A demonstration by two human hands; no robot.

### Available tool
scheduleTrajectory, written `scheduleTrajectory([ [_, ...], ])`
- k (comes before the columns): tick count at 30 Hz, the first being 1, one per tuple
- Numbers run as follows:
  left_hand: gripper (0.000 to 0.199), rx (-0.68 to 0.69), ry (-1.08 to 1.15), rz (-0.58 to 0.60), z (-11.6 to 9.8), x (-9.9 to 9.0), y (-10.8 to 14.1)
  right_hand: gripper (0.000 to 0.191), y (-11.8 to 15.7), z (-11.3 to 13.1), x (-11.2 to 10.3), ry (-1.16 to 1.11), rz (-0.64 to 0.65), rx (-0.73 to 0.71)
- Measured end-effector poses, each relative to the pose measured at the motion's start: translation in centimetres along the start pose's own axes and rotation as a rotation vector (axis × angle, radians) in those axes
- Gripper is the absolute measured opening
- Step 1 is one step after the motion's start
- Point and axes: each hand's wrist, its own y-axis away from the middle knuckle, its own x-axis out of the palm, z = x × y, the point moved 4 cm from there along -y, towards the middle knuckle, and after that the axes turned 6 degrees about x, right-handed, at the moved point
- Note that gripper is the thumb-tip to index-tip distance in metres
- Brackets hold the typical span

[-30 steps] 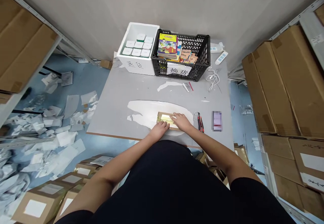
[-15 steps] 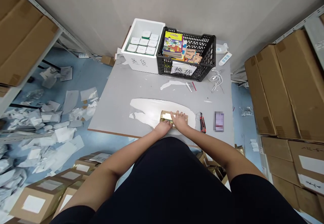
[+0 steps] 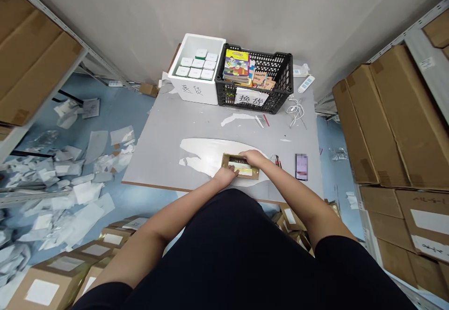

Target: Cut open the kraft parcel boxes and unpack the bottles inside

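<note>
A small cardboard box (image 3: pixel 255 175) lies near the table's front edge, with a dark gap and a pale yellowish strip showing in its top. My left hand (image 3: pixel 226 176) grips its near left side, the fingers resting over the top. At the far side, my right hand (image 3: pixel 253 157) has its fingers curled on the box's edge; the fingertips are partly hidden. Under the box is a worn white patch (image 3: pixel 203 150) of the tabletop. Just right of my right wrist lies a red and black utility knife (image 3: pixel 278 161), partly covered by my forearm.
At the back of the grey table (image 3: pixel 157 137) stand a white foam box (image 3: pixel 199 92) holding small white boxes and a black crate (image 3: pixel 280 92) with books. A phone (image 3: pixel 300 166) and a white cable (image 3: pixel 295 110) lie right. Cartons (image 3: pixel 365 127) flank the table; paper scraps (image 3: pixel 84 188) litter the floor.
My right hand has shifted from lying across the box's top to its far edge. The box's top now shows a dark gap. The view has tilted slightly.
</note>
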Motion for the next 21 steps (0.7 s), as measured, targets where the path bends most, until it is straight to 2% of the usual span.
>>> scheduleTrajectory([
  [5, 0.037, -0.003, 0.048, -0.059, 0.3, -0.2, 0.0, 0.022, -1.4, -1.1, -1.0, -0.065, 0.041, 0.052],
  [8, 0.045, 0.016, 0.095, -0.095, 0.7, -0.9, -0.6, 0.024, -2.0, -1.5, -1.3, -0.083, 0.047, 0.069],
  [10, 0.051, 0.006, 0.112, -0.079, 0.9, -1.5, -1.0, 0.026, -2.4, -1.8, -1.3, -0.091, 0.044, 0.076],
  [13, 0.036, -0.02, 0.102, -0.069, 0.8, -2.2, -1.0, 0.031, -2.8, -2.2, -1.3, -0.092, 0.026, 0.1],
  [16, 0.017, -0.025, 0.089, -0.095, -0.3, -2.2, 0.1, 0.039, -3.3, -2.8, -1.5, -0.093, -0.006, 0.123],
  [21, 0.036, 0.036, 0.116, -0.142, -2.5, -0.2, 3.5, 0.061, -3.0, -3.4, -1.5, -0.095, -0.103, 0.127],
])
